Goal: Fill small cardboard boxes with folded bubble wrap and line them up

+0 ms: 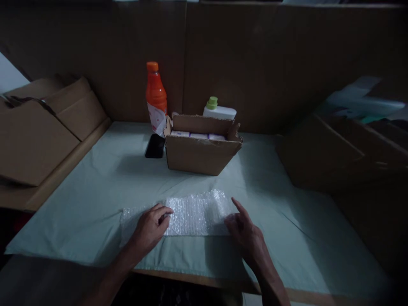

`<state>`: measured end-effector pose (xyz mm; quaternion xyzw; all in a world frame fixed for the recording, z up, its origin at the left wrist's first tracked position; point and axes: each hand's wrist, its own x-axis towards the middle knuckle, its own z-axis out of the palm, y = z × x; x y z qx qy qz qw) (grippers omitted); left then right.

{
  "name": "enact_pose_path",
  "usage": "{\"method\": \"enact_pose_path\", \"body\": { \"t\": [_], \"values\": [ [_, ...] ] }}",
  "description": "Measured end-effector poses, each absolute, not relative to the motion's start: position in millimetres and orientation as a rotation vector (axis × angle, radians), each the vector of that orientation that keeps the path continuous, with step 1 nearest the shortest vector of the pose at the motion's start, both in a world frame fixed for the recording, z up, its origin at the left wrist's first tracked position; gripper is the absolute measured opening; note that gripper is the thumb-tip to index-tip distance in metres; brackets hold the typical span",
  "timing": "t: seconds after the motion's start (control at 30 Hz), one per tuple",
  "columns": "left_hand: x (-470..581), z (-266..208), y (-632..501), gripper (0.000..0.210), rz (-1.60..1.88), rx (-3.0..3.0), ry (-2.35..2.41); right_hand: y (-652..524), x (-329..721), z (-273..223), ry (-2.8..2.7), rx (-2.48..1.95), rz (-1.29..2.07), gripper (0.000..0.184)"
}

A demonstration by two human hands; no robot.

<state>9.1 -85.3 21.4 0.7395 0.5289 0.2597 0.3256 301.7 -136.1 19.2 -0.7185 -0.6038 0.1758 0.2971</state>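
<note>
A strip of clear bubble wrap (pixel 191 214) lies across the green cloth near the table's front edge. Its left stretch looks thinner, and a thicker folded part spans the space between my hands. My left hand (pixel 154 224) rests on the wrap, thumb and fingertips drawn close together at the edge of the folded part. At the right end is my right hand (pixel 247 231), its index finger stretched forward and its thumb touching the wrap. Its other fingers are mostly hidden. Beyond the wrap stands an open cardboard box (pixel 199 155) holding several white-and-purple packs (pixel 199 136).
An orange bottle (pixel 156 95) and a black phone (pixel 155 146) are left of the box. Behind it is a white bottle with a green cap (pixel 219 111). Cardboard boxes (pixel 38 131) flank the left; a carton (pixel 321 148) with blurred plastic stands right. A cardboard wall (pixel 255 55) closes the back.
</note>
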Motion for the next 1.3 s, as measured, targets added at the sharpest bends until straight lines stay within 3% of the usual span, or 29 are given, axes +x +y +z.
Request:
{"method": "enact_pose_path", "body": {
  "t": [0.27, 0.57, 0.67, 0.77, 0.93, 1.3],
  "values": [
    [5.1, 58.2, -69.6, 0.02, 1.111, 2.184, 1.182, -128.6, 303.8, 55.9, -1.713, -1.557, 0.336, 0.016],
    [11.9, 167.1, 16.6, 0.019, 1.654, 2.519, 1.215, -40.6, 308.1, 179.9, -1.76, -1.354, -0.076, 0.012],
    [20.8, 183.5, 64.7, 0.022, 1.488, 2.544, 1.247, 14.4, 309.0, 206.9, -1.836, -1.422, -0.006, 0.018],
    [28.3, 189.8, 106.3, 0.024, 1.078, 2.568, 1.373, 65.6, 311.3, 215.7, -2.059, -1.642, 0.138, 0.023],
    [34.1, 189.9, 142.8, 0.027, 0.401, 2.608, 1.525, 108.7, 309.6, 211.5, -2.445, -2.068, 0.095, 0.027],
    [59.4, 204.4, 144.3, 0.02, -0.032, 2.783, 1.378, 117.6, 291.9, 209.0, -2.816, -2.137, 0.077, 0.027]
  ]
}}
